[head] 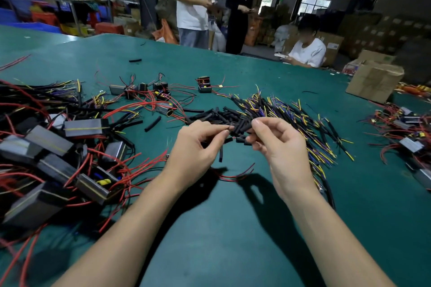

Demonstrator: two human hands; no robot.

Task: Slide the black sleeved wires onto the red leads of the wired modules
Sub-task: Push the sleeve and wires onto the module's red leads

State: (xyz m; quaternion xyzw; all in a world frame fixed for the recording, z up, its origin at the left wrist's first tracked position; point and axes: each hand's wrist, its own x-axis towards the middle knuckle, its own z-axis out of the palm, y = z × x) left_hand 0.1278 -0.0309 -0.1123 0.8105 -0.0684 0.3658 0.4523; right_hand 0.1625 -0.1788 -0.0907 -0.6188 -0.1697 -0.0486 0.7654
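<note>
Big green desk (233, 228) with parts spread all over it. Heap of wired modules (53, 147) with red leads at 9 o'clock, more small ones at 11. Bundle of black sleeved wires (291, 119) with yellow and purple tips fans out at 1 to 3 o'clock, and a pile of short black sleeve pieces (224, 115) sits dead center, just past the fingers.

Left hand (198, 147) is pinching something thin at its fingertips, looks like a lead end, too blurry to be sure. Right hand (277, 140) is curled round a short black sleeve (240, 128).

My take: keep the lead straight and pinched close to its tip, line up the sleeve mouth square, then push it on in one go.
</note>
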